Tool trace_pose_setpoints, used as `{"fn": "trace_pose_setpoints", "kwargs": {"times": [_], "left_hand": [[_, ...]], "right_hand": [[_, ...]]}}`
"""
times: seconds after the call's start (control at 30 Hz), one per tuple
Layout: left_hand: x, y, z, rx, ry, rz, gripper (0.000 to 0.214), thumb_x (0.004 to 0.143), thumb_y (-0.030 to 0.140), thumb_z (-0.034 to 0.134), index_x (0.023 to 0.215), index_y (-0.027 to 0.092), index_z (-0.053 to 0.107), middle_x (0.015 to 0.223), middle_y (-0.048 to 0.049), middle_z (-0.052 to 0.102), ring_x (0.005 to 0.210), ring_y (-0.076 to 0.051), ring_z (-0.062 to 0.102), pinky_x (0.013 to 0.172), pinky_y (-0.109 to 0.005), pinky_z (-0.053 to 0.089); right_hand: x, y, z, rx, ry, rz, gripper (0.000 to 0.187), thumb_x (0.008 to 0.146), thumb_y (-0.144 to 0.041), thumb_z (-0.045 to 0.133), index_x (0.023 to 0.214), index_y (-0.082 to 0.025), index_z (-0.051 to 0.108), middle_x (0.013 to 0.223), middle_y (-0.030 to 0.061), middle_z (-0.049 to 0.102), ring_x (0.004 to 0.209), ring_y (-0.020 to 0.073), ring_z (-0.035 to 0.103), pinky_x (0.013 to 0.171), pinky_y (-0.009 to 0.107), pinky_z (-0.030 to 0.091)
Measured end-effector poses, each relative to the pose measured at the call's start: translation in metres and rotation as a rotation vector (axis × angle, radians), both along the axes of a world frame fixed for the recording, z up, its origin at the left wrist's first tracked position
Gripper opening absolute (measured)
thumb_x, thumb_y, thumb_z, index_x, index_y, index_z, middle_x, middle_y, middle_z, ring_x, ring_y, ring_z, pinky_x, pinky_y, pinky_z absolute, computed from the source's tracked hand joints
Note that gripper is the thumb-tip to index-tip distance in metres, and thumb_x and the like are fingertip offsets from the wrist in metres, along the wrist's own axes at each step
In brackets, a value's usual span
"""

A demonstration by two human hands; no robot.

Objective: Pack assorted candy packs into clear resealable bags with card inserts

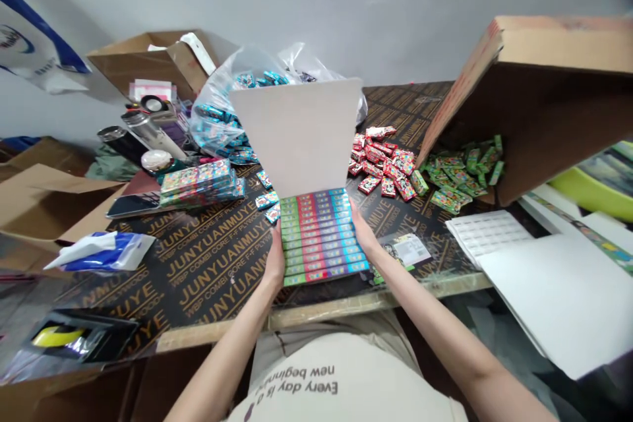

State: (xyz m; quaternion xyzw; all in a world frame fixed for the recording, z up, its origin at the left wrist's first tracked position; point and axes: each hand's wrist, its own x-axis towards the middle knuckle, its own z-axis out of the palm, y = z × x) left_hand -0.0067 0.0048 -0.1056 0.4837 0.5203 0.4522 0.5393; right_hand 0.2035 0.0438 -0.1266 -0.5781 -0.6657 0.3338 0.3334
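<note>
Between my two hands is a cardboard box [301, 138] with its white lid standing up at the back. Neat rows of small packs [324, 234], banded green, red, purple and blue, fill it. My left hand [275, 258] grips the left side of the box, and my right hand [363, 232] grips the right side; the fingertips are partly hidden. A few loose blue packs [267, 200] lie by the box's left edge. To the right of the lid is a loose pile of red packs [388, 165], with green packs [457, 178] beyond it.
Clear plastic bags of blue packs [217, 122] stand behind. On the left are stacked packs [198, 181], flasks [153, 135], a tissue pack [111, 252] and an open carton [44, 204]. A tilted carton [539, 99] and white card sheets [558, 290] are at right.
</note>
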Motion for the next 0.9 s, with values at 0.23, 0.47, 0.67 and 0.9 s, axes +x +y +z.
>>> {"fn": "trace_pose_setpoints", "kwargs": {"times": [0.23,0.47,0.67,0.9], "left_hand": [[-0.029,0.074,0.050,0.175,-0.107,0.229,0.077,0.082,0.066,0.004,0.131,0.017,0.037,0.138,-0.0086,0.040,0.131,-0.022,0.029,0.102,-0.041,0.031],[-0.054,0.081,0.115,0.263,0.243,-0.368,0.077,0.078,0.070,0.021,0.086,0.012,0.071,0.070,-0.0104,0.068,0.087,-0.027,0.063,0.093,-0.045,0.039],[-0.045,-0.014,0.076,0.603,1.033,-0.532,0.097,0.038,0.062,0.073,0.124,0.026,0.049,0.139,-0.0132,0.036,0.127,-0.039,0.028,0.103,-0.061,0.006],[-0.041,-0.035,0.036,0.575,1.114,-0.203,0.100,0.060,0.037,0.072,0.140,0.031,0.012,0.148,-0.0089,-0.017,0.133,-0.038,0.014,0.097,-0.053,0.034]], "right_hand": [[-0.001,0.022,0.028,0.108,0.165,-0.292,0.071,0.084,-0.064,0.016,0.139,-0.020,0.021,0.145,0.0083,0.023,0.133,0.0223,0.020,0.104,0.046,0.023],[0.040,-0.052,0.052,-0.479,0.647,-0.117,0.086,0.069,-0.081,0.005,0.074,-0.015,0.061,0.062,0.0092,0.061,0.047,0.0158,0.055,0.043,0.028,0.044],[0.045,-0.097,0.034,-0.607,0.362,0.216,0.041,0.064,-0.057,0.063,0.065,-0.017,0.051,0.055,-0.0009,0.054,0.048,0.0138,0.054,0.046,0.026,0.043],[0.028,-0.099,0.018,0.233,-0.260,-0.072,0.024,0.080,-0.032,0.053,0.061,-0.020,0.049,0.069,0.0024,0.049,0.065,0.0165,0.048,0.062,0.030,0.041]]}}
